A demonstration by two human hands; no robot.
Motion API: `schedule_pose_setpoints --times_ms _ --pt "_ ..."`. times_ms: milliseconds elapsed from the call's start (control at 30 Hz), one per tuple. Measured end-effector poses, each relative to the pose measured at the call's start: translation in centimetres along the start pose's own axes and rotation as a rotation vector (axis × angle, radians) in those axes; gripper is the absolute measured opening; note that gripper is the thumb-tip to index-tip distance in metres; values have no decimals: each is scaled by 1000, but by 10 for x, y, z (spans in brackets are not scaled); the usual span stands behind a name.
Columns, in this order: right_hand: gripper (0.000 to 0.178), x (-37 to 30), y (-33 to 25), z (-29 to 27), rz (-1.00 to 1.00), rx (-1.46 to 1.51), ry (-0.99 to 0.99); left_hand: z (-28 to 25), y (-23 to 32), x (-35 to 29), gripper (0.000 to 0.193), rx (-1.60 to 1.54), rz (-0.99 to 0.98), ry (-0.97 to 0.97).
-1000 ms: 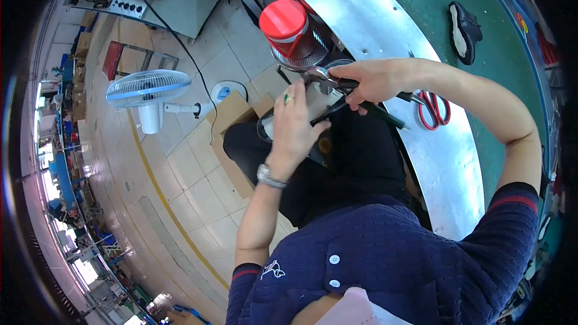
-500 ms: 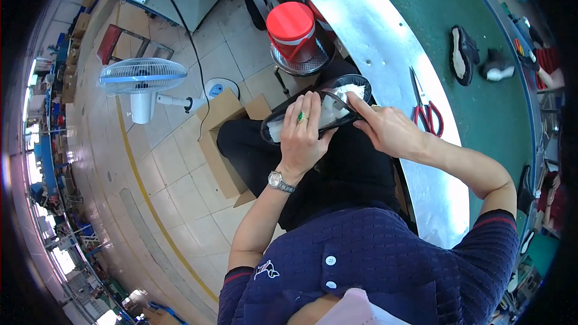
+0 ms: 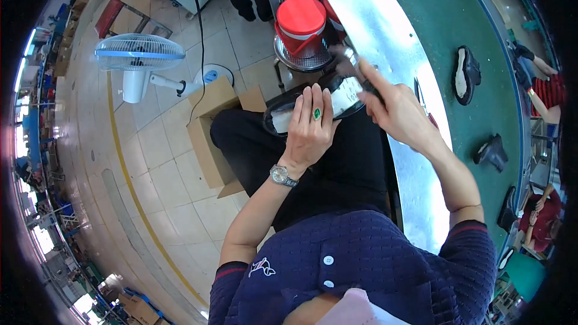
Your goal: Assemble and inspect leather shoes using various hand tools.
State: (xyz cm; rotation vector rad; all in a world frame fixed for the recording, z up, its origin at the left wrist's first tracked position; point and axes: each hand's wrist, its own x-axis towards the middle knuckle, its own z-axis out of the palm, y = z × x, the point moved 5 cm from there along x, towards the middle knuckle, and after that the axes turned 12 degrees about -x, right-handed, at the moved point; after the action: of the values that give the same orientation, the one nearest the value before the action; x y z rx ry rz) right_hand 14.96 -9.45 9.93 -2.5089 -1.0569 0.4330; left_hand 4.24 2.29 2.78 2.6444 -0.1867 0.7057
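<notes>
A black shoe lies across my lap, its whitish sole side facing up, with some handwriting on it. My left hand is closed over the middle of the shoe, fingers across it and thumb at its near side. Raised over the shoe's far right end, my right hand grips a hammer. The hammer's metal head is smeared by motion, and most of its handle is hidden in my fingers. The head appears apart from the shoe.
To my right runs a metal bench edge with scissors partly behind my right forearm. Beyond it, a green belt carries black shoes. Left are a cardboard box and a fan. A red bucket stands ahead.
My right hand, low at the shoe with the tool against it, has lifted the hammer up and away. My left hand has stayed on the shoe. The shoes on the belt have moved nearer.
</notes>
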Motion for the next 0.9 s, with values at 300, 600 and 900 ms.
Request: schedule_pose_setpoints --times_ms 300,600,900 --pt "60 4 13 15 35 5 -32 3 5 2 62 5 -32 -15" --pt "61 -4 -7 14 -43 -114 79 3 9 1 61 -38 -72 26" --pt "63 -7 -22 16 -32 -226 93 7 7 -3 46 -33 -60 61"
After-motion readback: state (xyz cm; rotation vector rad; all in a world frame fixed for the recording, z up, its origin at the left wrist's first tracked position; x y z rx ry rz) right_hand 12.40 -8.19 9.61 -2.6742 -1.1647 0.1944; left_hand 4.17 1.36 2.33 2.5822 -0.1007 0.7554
